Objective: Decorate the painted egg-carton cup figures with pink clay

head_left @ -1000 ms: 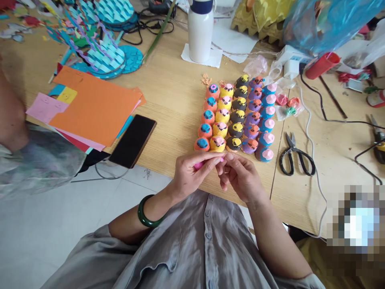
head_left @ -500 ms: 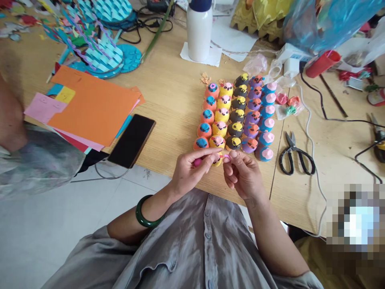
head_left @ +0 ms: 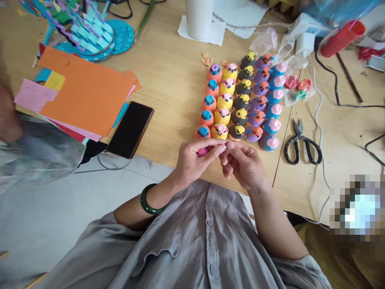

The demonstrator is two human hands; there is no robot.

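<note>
Several rows of painted egg-like figures stand on the table, among them orange ones with blue tops [head_left: 209,102], yellow ones with pink tops [head_left: 225,101], black ones [head_left: 242,101], purple ones [head_left: 258,102] and blue ones with pink tips [head_left: 274,110]. Just in front of them, my left hand [head_left: 195,158] holds a magenta lump [head_left: 202,151] against its palm, its thumb and forefinger pinched. The fingertips of my right hand [head_left: 245,162] meet those of the left at a small pink bit [head_left: 224,144], mostly hidden between them. A pink ring lies on the farthest orange figure.
Black-handled scissors [head_left: 302,143] lie at the right, near a grey cable. To the left are a phone [head_left: 130,129] and orange paper [head_left: 87,90]. A white bottle [head_left: 199,18], power strip [head_left: 309,28] and red tube [head_left: 343,38] stand or lie farther back. Another person's arm shows far left.
The view has shifted, so the table items sit higher in the picture. My fingertips have come together, and the pink strand stretched between them earlier now shows only as a small bit.
</note>
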